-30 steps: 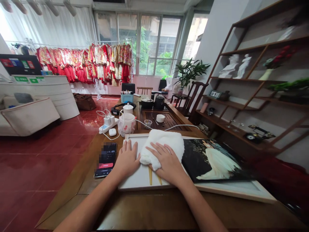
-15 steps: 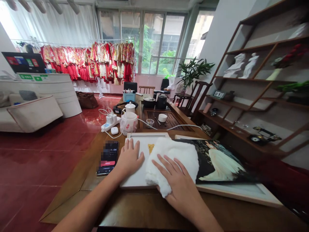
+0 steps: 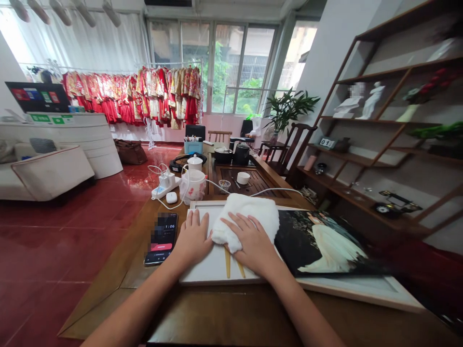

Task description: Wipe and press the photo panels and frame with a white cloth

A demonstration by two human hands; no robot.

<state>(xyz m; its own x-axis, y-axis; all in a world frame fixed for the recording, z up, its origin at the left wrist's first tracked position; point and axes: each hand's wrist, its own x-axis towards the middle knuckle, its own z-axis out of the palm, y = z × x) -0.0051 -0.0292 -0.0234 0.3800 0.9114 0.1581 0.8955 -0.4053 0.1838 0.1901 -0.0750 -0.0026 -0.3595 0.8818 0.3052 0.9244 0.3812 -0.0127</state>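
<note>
A fluffy white cloth lies bunched on a white framed panel. My right hand is on the cloth with its fingers laid over the top, the thumb seemingly tucked under a near corner. Flat on the panel's left side rests my left hand, fingers slightly apart, holding nothing. Two narrow gold strips show on the panel below the cloth; the rest of that marking is covered. Right of the cloth lies a dark photo print with a pale gown, on a light frame.
A phone lies left of my left hand. Beyond the panel stand a plastic-wrapped tub, a power strip, a white earbud case and a tea tray with a white cup. A cable crosses the table.
My right hand has slid the cloth away from me and to the left. It now covers the gold figure's upper part and uncovers two lower strips. My left hand stays nearly still.
</note>
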